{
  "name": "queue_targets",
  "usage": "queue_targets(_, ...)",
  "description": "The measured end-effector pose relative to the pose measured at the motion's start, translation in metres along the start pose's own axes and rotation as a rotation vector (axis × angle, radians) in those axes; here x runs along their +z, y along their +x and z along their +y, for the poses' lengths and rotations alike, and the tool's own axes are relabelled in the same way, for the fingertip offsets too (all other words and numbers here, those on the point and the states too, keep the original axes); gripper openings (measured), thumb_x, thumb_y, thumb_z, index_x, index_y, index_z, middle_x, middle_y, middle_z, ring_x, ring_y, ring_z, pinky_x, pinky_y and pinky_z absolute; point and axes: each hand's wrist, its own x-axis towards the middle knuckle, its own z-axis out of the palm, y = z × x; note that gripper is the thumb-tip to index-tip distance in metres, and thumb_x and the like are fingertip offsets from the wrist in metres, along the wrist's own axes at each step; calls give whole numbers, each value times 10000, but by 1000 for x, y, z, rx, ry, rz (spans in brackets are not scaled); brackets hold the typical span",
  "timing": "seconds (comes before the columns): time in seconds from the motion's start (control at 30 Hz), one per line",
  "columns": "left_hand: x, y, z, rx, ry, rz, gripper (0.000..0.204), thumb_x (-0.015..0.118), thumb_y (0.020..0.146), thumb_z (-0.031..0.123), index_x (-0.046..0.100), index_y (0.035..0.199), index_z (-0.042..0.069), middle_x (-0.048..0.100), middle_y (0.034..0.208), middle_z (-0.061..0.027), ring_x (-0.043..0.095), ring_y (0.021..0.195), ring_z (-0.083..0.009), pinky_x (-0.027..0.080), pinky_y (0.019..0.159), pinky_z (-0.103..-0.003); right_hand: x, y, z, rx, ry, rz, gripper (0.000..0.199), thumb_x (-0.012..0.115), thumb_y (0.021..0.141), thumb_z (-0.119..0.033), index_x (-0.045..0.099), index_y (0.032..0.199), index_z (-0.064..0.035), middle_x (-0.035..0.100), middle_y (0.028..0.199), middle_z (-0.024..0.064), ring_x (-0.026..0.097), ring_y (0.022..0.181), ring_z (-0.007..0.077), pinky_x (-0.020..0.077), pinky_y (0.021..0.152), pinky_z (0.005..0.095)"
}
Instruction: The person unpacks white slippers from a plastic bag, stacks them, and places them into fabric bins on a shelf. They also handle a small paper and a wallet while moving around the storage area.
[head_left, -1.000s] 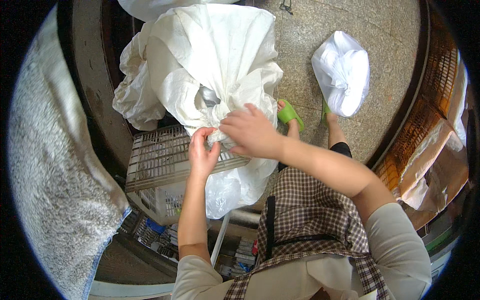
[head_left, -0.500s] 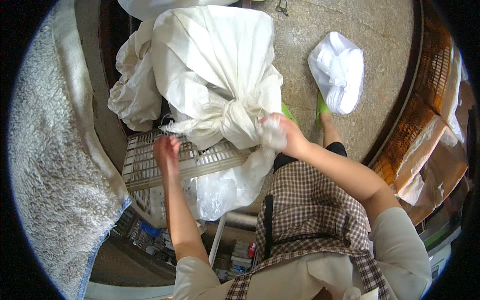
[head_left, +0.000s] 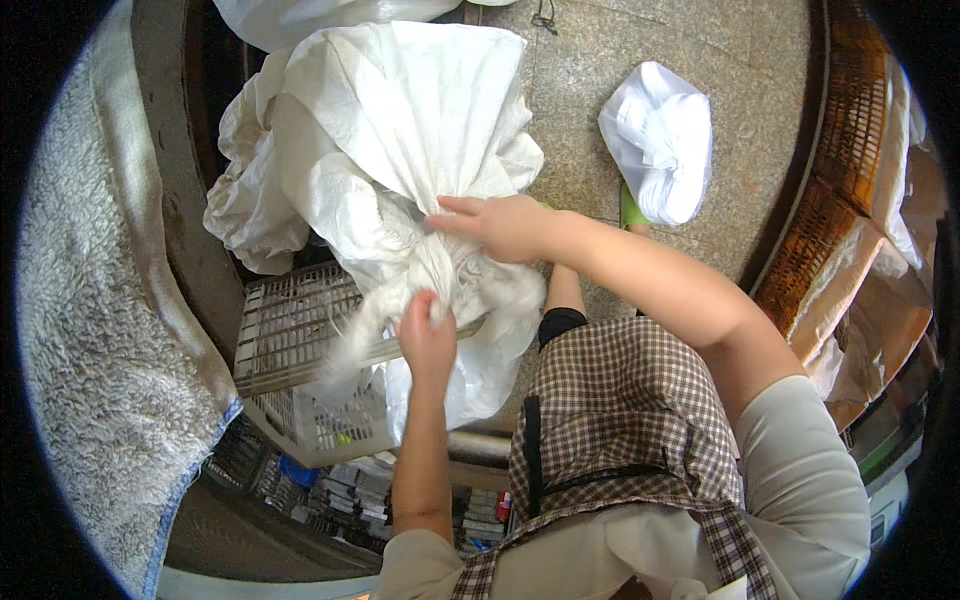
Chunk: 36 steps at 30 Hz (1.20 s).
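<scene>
A big white woven sack (head_left: 400, 120) stands on the stone floor in front of me, its mouth gathered into a twisted neck (head_left: 440, 275). My left hand (head_left: 427, 335) is closed around the loose end of that neck, just above a white plastic crate (head_left: 300, 350). My right hand (head_left: 500, 225) lies over the top of the gathered neck, fingers pointing left and pressing the fabric.
A smaller white tied bag (head_left: 660, 140) lies on the floor to the right. A fluffy grey-white cloth (head_left: 100, 350) covers the left side. Brown cardboard and an orange crate (head_left: 860, 220) line the right edge. Small packets (head_left: 350, 490) sit on a shelf below.
My left hand left the crate's rim and took hold of the sack's neck. My right hand moved left from the sack's right side onto the gathered top.
</scene>
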Motion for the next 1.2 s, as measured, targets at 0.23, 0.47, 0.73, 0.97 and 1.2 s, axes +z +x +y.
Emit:
queue_targets(0.23,-6,-140,-18,-698,-774,223,178,578,811,7,489,964,12,556,939,-52,506,846,-128,407,776,-266,-9,18,-21,143,-118,5,332,605,723,-109,538,1047,-133,520,976,144,610,812,318,510,663,387)
queue_targets(0.47,37,-172,-25,-491,-203,-115,152,574,826,41,498,946,-16,560,898,-98,543,869,-211,418,790,-343,2,-58,24,417,404,496,223,657,666,-130,582,864,-58,558,919,143,549,900,322,440,779,369)
queue_targets(0.73,-26,-109,32,42,184,17,776,777,630,163,359,1252,-39,457,1158,-227,404,1147,-363,316,988,-410,-10,-43,22,110,504,623,213,577,686,-21,526,888,-66,469,903,124,515,857,300,416,731,338)
queue_targets(0.97,5,3,56,-52,249,-148,731,777,648,199,424,1248,-24,530,1115,-214,483,1077,-365,391,911,-427,-51,-42,24,125,320,228,228,573,679,-44,560,905,-71,492,937,122,536,879,315,426,742,387)
queue_targets(1.2,-47,-179,-40,-934,-384,247,405,714,767,248,511,992,-21,551,1017,-112,537,892,-237,438,650,-391,-49,-43,114,352,706,327,279,636,726,-54,509,974,-61,549,931,58,536,801,137,440,726,275)
